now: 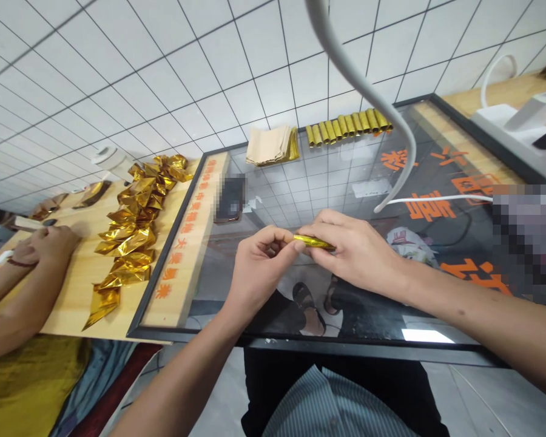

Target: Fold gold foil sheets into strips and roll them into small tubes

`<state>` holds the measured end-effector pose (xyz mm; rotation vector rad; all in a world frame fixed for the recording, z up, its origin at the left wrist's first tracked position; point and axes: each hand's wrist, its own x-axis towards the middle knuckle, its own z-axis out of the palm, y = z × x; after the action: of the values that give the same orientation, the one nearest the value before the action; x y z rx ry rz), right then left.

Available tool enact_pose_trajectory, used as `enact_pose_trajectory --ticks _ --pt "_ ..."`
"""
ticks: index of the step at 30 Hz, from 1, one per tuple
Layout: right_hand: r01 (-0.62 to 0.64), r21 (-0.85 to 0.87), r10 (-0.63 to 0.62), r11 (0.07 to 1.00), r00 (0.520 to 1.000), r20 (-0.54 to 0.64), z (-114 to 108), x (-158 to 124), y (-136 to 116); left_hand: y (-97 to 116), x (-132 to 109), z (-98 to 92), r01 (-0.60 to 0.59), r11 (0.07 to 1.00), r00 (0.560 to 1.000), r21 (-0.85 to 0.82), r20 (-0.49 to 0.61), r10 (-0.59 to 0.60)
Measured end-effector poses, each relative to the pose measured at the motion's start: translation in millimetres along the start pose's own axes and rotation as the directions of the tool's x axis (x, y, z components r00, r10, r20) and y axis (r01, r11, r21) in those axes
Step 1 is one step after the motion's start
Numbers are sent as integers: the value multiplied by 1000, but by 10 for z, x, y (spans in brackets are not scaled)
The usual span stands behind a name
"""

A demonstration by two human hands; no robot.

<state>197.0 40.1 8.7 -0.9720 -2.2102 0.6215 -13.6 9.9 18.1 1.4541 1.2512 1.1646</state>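
A small rolled tube of gold paper (315, 243) is held between my two hands, above the dark glass tabletop (264, 261). My left hand (266, 261) pinches the tube's left end between thumb and finger. The fingers of my right hand (350, 246) close round its right part. Beyond them, against the back edge, lies a row of several gold tubes (346, 128). Left of that row is a stack of tan paper sheets (267, 145) with gold showing at its right side.
A white cable (368, 91) hangs down over the glass. A phone (230, 199) lies left of my hands. Folded gold paper pieces (136, 221) cover part of the wooden table (75, 285), near another person's hands (50, 243). Power strips (509, 121) stand at right.
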Motion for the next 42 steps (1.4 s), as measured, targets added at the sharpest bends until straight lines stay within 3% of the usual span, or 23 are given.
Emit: enact_pose_trajectory --ticks 3,7,12,22,30,35,42 --pt "-7 -12 7 1000 1000 -3 -7 -3 -4 -12 5 31 -3 1000 999 10 -37 3" --pt "11 22 -11 1000 1000 -23 -10 -2 9 -29 23 36 -5 995 998 -96 -64 -1" --pt "-15 136 22 991 999 -45 -21 24 -7 -39 48 21 23 991 999 -129 30 -20" --pt "-187 428 253 884 962 -104 -14 94 -19 -108 37 7 -5 986 997 -167 -72 -7" --pt "-175 485 249 857 964 -93 -19 92 -33 -114 14 49 -92 987 995 -135 -58 85" --pt "-121 489 210 864 969 -131 -23 84 -26 -129 3 40 -114 984 990 -138 -100 101" --pt "-63 531 185 845 966 -180 -42 99 -36 -95 13 43 -217 972 975 -93 -71 211"
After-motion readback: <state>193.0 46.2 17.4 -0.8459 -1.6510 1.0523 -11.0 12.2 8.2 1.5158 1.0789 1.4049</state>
